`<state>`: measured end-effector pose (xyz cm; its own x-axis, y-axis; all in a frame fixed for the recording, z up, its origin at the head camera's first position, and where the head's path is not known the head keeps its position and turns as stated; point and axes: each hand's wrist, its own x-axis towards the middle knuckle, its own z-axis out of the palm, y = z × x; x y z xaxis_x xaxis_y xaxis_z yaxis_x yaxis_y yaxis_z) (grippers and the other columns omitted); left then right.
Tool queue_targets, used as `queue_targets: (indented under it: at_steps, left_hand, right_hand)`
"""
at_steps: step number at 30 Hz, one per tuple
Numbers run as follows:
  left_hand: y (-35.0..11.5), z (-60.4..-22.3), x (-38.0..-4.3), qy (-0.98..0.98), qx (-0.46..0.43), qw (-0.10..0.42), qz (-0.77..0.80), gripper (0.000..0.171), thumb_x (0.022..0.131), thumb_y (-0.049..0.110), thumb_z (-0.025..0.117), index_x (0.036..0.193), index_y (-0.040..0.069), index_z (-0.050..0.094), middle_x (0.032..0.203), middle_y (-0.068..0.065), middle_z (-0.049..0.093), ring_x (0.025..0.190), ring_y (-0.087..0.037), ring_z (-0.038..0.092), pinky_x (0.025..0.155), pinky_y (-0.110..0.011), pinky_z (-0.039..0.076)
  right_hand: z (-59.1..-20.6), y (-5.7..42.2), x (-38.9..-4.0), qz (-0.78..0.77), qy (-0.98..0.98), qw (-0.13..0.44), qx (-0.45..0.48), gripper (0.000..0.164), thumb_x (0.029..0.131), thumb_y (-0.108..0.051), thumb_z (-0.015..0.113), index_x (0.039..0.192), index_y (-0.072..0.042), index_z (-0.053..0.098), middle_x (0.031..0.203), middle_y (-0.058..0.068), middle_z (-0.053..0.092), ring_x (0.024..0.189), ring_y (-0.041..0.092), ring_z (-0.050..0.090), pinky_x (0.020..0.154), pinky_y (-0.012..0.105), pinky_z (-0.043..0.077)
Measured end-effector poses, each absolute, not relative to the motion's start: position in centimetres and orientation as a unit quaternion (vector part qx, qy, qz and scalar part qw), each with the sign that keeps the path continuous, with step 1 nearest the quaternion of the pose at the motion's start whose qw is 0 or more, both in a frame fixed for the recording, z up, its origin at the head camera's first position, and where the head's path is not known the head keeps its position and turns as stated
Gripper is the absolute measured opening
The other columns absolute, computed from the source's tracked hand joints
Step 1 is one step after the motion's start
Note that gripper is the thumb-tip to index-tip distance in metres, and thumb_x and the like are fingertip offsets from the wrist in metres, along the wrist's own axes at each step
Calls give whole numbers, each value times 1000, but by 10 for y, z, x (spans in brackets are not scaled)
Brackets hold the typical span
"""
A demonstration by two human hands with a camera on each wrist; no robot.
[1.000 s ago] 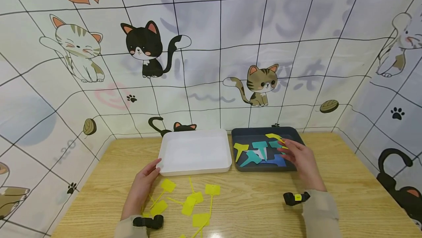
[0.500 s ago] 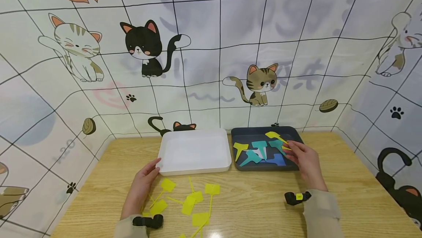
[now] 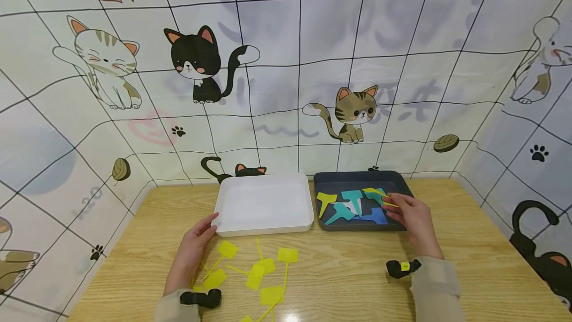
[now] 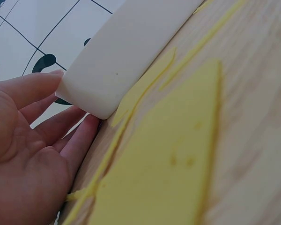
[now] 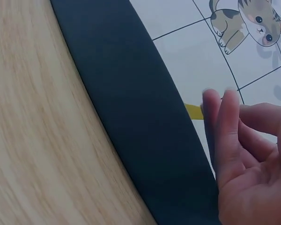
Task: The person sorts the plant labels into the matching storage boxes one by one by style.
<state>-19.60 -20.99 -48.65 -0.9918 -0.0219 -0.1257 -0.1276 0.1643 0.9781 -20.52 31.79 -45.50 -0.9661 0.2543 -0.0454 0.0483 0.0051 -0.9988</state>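
1. Facing you, a cat-print wall covering (image 3: pixel 277 79) rises behind the wooden bench (image 3: pixel 348 272).
2. On the bench, you have the white tray (image 3: pixel 263 208) at left and, just beside it, the dark tray (image 3: pixel 348 182).
3. Your left hand (image 3: pixel 196 245) is relaxed, its fingers touching the white tray's near left corner.
4. Your right hand (image 3: pixel 413 215) pinches a yellow tag (image 5: pixel 193 111) over the dark tray's right part.
5. Several stemmed yellow pieces (image 3: pixel 271 294) lie in front of your white tray, some overlapping.
6. Inside your dark tray lie teal tags (image 3: pixel 352 196), a blue tag (image 3: pixel 377 216) and a T-shaped yellow piece (image 3: pixel 326 198).
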Motion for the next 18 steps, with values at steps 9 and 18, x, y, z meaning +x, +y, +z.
queue_targets:
  at_steps: [9,18]
  left_hand:
    - [-211,-488,-197,764,-55,45,641,39,91,28,51,129,25,47,138,3,35,121,-11,36,100,-28,30]
    - [-210,-486,-196,764,-59,48,641,38,91,29,51,129,26,48,138,3,35,122,-13,35,101,-30,29]
  right_hand:
    - [-499,332,-231,610,-782,87,-98,62,82,-53,51,123,-7,52,110,10,60,88,16,62,67,24,52]
    - [-511,335,-240,494,-866,46,-66,62,81,-60,46,128,-19,49,115,4,55,88,13,61,64,23,52]
